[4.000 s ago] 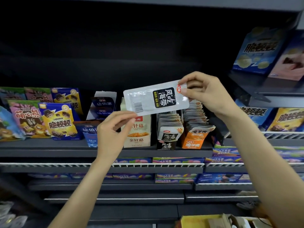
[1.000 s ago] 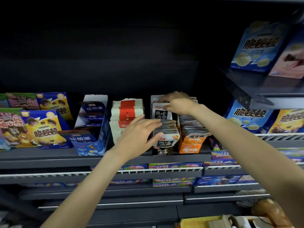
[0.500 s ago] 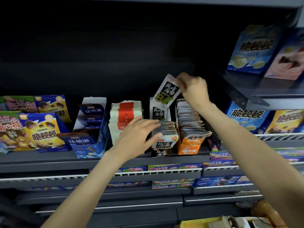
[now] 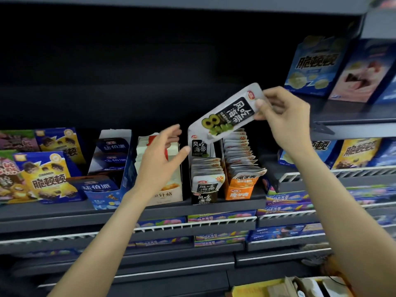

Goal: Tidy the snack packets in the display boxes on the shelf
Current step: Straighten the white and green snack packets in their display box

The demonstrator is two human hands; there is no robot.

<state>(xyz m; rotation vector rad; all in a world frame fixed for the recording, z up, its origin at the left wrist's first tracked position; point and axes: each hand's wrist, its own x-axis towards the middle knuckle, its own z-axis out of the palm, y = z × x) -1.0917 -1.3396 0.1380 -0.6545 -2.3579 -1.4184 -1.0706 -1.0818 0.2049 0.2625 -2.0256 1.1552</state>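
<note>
Pinching one silver-and-black snack packet [image 4: 230,113] by its upper end between thumb and curled fingers, the right hand [image 4: 286,120] holds it tilted in the air, above the two display boxes at the middle of the shelf [image 4: 64,213]. The packet's lower end hangs just over the back of the black display box [image 4: 204,197], close to the upright card panel behind that box's row of matching packets. The left hand [image 4: 161,159] is released, its fingers straight and spread and gripping nothing; it hovers in front of the cream display box [image 4: 169,195], its thumb tip near the black box's left wall, though contact cannot be made out.

Four display boxes stand side by side on this shelf: a blue one [image 4: 107,194] at the left, then the cream one, the black one, and an orange one [image 4: 241,192] at the right. The black and orange boxes each hold a packed row of upright packets; the exact number in each row is too dense to count. Left of the blue box stand several snack cartons [image 4: 46,176] in blue and yellow, partly overlapping. More cartons [image 4: 316,65] sit on the higher shelf at the right.
</note>
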